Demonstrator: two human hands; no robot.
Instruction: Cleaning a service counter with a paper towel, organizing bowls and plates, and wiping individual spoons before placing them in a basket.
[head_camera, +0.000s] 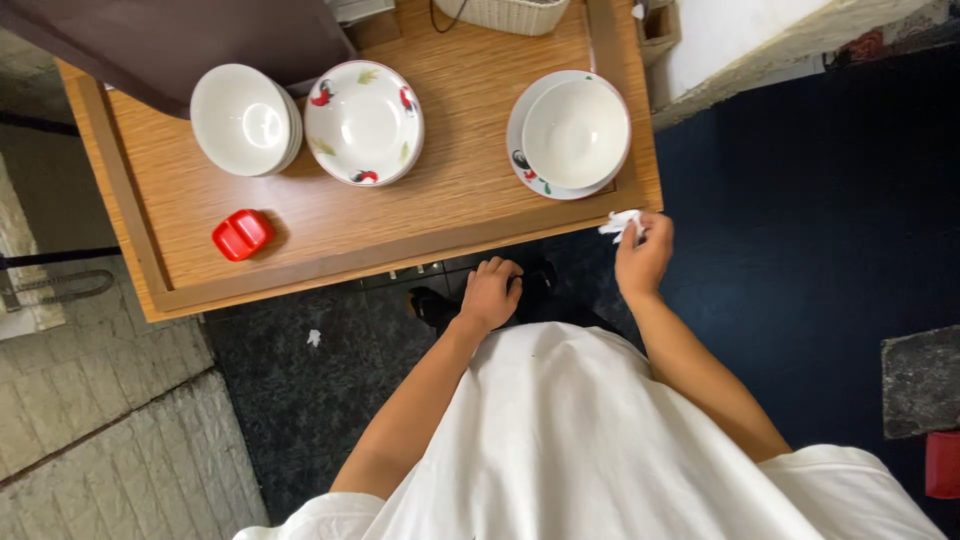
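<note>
While the left hand (490, 292) hangs curled, right-hand fingers (640, 238) pinch a white tissue (620, 224).

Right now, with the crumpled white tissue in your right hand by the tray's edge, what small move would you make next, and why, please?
Probably bring the right hand up over the wooden tray towards the stacked white bowl. The hand pinches the crumpled tissue just off the tray's near corner, that bowl is nearest, and the left hand hangs closed below the edge, holding nothing visible.
</note>
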